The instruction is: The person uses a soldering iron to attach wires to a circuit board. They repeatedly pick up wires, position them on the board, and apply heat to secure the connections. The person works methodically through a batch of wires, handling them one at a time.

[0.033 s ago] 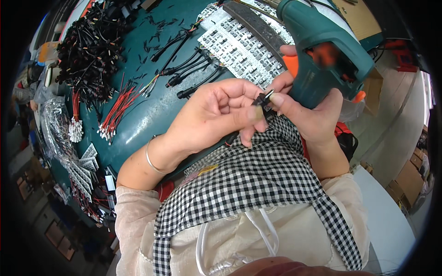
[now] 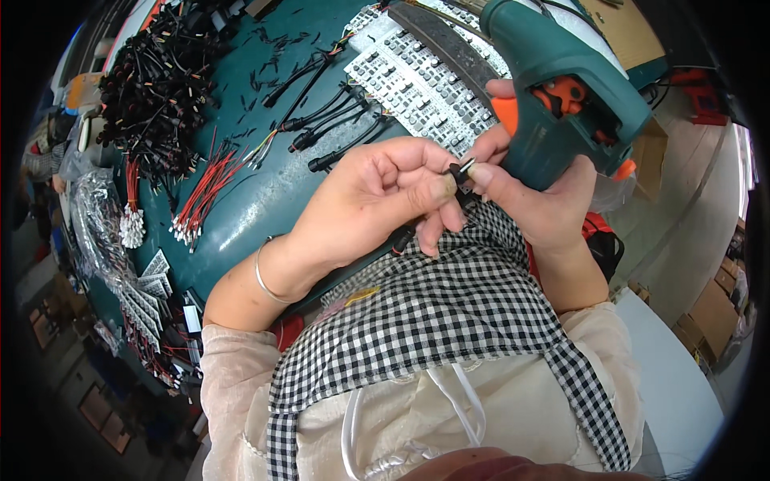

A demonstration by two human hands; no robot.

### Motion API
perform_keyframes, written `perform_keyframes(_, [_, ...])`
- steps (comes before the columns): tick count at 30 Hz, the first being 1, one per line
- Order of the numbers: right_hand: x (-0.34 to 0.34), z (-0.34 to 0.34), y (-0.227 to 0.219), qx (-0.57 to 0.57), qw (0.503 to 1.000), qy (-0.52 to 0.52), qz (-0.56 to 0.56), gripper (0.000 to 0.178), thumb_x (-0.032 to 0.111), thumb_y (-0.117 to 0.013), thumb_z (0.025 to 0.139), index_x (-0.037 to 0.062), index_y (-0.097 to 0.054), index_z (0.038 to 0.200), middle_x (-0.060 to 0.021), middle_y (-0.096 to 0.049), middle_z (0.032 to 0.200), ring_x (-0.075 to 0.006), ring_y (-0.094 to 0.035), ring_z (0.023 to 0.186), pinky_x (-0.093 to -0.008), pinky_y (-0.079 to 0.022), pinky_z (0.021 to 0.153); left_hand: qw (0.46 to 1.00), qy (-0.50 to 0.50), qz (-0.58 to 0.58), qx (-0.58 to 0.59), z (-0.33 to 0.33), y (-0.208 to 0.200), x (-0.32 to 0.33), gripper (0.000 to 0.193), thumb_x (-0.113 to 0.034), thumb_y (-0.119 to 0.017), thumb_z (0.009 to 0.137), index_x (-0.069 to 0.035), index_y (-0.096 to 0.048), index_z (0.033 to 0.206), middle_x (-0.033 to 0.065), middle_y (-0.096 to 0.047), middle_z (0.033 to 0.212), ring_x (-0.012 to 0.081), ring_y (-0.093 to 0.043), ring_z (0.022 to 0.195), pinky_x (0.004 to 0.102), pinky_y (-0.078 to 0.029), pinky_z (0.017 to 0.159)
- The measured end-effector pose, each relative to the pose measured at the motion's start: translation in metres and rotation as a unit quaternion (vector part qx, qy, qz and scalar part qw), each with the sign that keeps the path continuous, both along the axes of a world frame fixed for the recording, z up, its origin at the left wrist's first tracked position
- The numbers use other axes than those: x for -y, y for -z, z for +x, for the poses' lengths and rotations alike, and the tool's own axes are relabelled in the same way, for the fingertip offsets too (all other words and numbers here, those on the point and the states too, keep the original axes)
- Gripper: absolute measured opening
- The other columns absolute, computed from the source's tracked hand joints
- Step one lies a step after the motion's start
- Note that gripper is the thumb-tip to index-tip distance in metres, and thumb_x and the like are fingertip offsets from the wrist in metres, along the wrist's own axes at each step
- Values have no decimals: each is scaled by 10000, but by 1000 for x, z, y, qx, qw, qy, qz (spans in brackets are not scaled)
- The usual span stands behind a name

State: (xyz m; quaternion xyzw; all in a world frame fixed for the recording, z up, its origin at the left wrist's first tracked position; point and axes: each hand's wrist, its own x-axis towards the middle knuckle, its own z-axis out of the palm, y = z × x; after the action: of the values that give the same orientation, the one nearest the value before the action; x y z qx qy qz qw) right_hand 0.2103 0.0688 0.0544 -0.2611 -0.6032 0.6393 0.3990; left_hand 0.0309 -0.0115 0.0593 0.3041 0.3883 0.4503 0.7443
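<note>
In front of my apron, my left hand [image 2: 401, 192] is closed, its thumb and fingers pinching a small black cable piece [image 2: 459, 172]. A pale, thin tip sticks out of that piece toward my right hand [image 2: 533, 188]. My right thumb and a fingertip are closed at this tip. The same hand also holds a dark green pistol-shaped tool [image 2: 529, 140] with an orange trigger, its handle in the palm and its nose toward the far side. A darker cable end [image 2: 401, 240] shows below my left hand.
On the green table [image 2: 241, 200] lie black connector cables [image 2: 321, 132], red wires [image 2: 210, 192] and a large heap of black cables [image 2: 160, 96]. White circuit boards [image 2: 425, 88] lie beyond my hands, with a dark curved bar [image 2: 445, 52] across them. A plastic bag [image 2: 100, 216] is at the left.
My left thumb has shifted slightly on the small black piece, which has turned a little. The green tool and my right hand stay nearly in place.
</note>
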Motion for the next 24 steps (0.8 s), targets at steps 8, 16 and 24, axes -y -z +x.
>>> perform_keyframes(8, [4, 0, -2, 1, 998, -1, -60, 561, -125, -640, 765, -119, -417, 1279, -161, -636, 854, -158, -646, 708, -246, -553, 616, 998, 17, -12, 60, 2, 4, 0, 333, -285, -519, 979, 31, -552, 1081, 160, -676, 842, 177, -629, 579, 267, -533, 546])
perform_keyframes(16, [5, 0, -4, -3, 998, -5, -60, 557, -129, -632, 768, -124, -416, 1282, -171, -642, 845, -163, -649, 707, -238, -547, 605, 999, 25, -10, 45, 4, 6, 2, 336, -296, -491, 991, 23, -556, 1074, 140, -677, 841, 175, -634, 596, 245, -494, 556])
perform_keyframes(24, [3, 4, 0, 26, 999, -33, -22, 544, -138, -626, 768, -131, -413, 1269, -208, -612, 995, -179, -651, 730, -262, -569, 611, 997, 44, -13, 55, 6, 8, 3, 332, -299, -464, 1001, 15, -556, 1053, 133, -676, 837, 170, -636, 607, 243, -494, 571])
